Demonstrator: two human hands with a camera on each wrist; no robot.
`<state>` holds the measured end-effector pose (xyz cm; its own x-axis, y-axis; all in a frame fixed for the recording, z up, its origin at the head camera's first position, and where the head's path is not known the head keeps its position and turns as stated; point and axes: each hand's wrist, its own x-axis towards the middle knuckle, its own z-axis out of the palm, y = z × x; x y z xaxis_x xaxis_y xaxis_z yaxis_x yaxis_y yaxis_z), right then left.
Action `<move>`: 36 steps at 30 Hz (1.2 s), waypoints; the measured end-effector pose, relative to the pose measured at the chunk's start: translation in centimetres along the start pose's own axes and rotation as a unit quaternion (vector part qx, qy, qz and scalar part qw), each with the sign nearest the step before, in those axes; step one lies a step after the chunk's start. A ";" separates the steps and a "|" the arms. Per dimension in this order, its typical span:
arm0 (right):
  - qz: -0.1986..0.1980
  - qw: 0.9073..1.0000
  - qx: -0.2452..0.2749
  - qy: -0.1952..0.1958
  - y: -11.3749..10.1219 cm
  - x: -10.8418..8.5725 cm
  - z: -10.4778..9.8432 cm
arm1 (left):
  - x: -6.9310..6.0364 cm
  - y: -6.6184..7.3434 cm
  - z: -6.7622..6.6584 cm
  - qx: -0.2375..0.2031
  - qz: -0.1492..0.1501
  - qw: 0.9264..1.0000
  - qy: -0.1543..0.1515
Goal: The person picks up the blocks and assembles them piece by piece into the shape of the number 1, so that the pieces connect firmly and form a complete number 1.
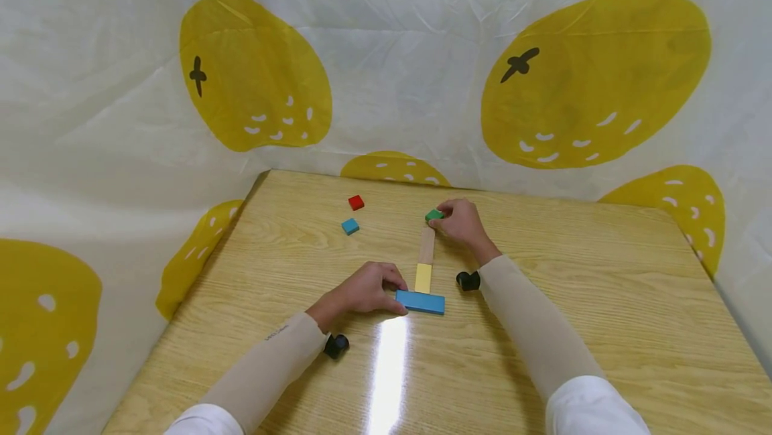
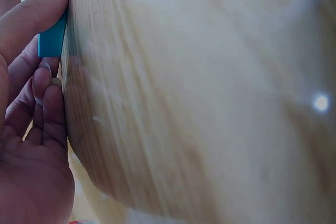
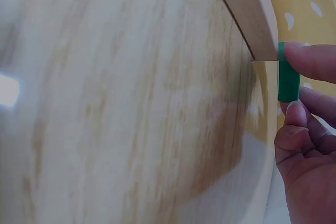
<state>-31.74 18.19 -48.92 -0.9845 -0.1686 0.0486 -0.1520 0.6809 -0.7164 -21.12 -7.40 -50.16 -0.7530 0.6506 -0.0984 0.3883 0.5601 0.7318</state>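
Note:
My left hand [image 1: 364, 287] pinches the left end of a long blue block [image 1: 422, 302] lying crosswise on the wooden table. In the left wrist view, the thumb lies against the side of this blue block [image 2: 51, 43]. Behind it a yellow block [image 1: 423, 279] and a plain wooden block [image 1: 427, 247] run away in a line. Farther off, my right hand [image 1: 463, 222] pinches a small green block [image 1: 433, 215] at the plain block's far end. The right wrist view has the green block [image 3: 289, 80] level with or above that block's top; whether it rests there I cannot tell.
A small red block [image 1: 356, 202] and a small blue block [image 1: 350, 226] lie back left on the table [image 1: 603, 287]. Black wrist cameras stick out under both forearms, the left one [image 1: 336, 346] near the table. A white curtain with yellow shapes [image 1: 404, 86] stands behind.

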 end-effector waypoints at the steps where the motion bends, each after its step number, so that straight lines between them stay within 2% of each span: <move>1: 0.000 1.000 0.001 -0.002 0.0 0.0 0.0 | 0.0 0.0 0.0 0.000 0.000 1.000 0.000; 12: 0.009 1.000 0.013 -0.004 0.3 0.1 0.4 | -0.1 0.4 -0.1 0.005 -0.004 1.000 -0.002; 21: 0.017 1.000 0.020 -0.006 0.1 0.3 0.6 | 0.1 0.0 0.0 0.010 -0.008 1.000 -0.004; 32: 0.051 0.998 0.021 -0.029 -0.3 0.6 0.6 | 0.1 0.1 -0.1 0.000 -0.004 1.000 -0.004; 36: 0.048 0.998 0.016 -0.032 -0.2 0.9 0.6 | 0.1 0.1 -0.1 -0.006 -0.007 1.000 -0.004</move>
<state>-32.55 17.45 -49.19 -0.9866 -0.1494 -0.0659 -0.0527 0.6730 -0.7378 -21.21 -7.30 -50.04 -0.7541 0.6467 -0.1142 0.3717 0.5637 0.7376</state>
